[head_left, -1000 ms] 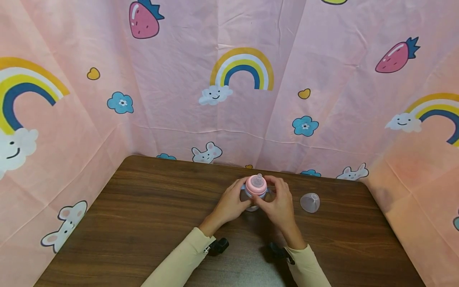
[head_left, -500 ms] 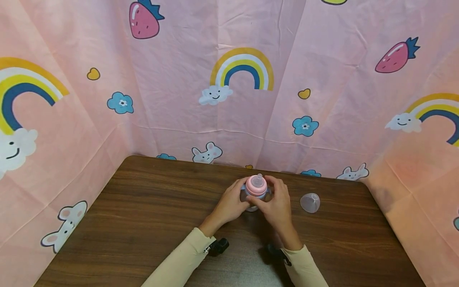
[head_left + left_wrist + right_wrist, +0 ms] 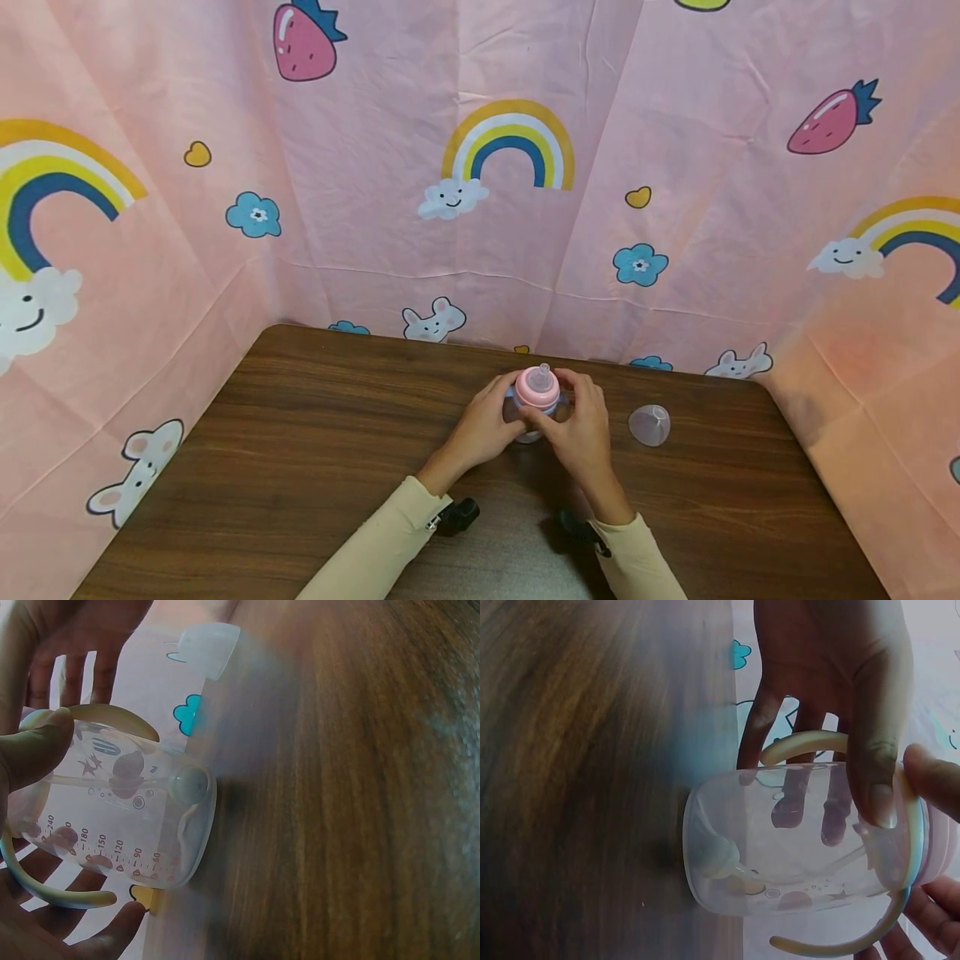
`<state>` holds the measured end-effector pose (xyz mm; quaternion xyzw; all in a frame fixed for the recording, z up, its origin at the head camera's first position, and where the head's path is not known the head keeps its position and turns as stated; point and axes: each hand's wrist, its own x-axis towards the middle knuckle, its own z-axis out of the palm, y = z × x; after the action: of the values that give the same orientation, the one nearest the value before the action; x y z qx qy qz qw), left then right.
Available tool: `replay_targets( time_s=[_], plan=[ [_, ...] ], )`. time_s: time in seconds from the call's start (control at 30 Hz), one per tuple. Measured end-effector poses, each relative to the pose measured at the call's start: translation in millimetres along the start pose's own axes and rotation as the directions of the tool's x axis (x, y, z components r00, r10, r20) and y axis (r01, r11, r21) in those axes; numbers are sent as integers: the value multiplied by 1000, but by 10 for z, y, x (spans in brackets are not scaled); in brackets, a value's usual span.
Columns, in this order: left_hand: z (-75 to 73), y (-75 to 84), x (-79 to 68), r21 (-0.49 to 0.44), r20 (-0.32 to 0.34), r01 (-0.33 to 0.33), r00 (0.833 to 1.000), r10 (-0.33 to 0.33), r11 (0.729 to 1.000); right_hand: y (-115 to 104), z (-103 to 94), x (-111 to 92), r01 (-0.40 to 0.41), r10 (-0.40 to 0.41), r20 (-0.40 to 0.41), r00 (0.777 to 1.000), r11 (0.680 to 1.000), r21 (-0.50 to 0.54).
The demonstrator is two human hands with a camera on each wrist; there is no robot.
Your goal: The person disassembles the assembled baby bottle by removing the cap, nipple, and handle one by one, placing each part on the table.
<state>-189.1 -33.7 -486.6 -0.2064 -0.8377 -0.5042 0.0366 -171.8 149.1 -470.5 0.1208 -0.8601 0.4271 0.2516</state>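
A clear baby bottle with a pink collar and a translucent nipple stands upright on the table between both hands. Printed volume marks, a straw with a weighted end and two curved side handles show in the wrist views. From the left side, my left hand holds the bottle's body, its thumb across the front below the collar. My right hand grips the upper part from the right, its thumb against the front at the collar's lower edge. Some fingertips behind the bottle are hidden in the head view.
A clear dome cap lies on the dark wooden table, right of my right hand. Pink patterned cloth hangs behind the table and along both sides. Black wrist cameras sit close over the tabletop.
My right hand has turned slightly, its thumb shifting a little leftward along the collar's front from the first frame. The left hand, bottle and cap stay in place.
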Motion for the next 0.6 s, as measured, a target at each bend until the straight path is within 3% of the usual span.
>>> replay_targets(
  time_s=[0.6],
  plan=[
    [5,-6,9,14,2,1,1000,-1,1000,7,-3,2,-18,18,30,999,1000,1]
  ],
)
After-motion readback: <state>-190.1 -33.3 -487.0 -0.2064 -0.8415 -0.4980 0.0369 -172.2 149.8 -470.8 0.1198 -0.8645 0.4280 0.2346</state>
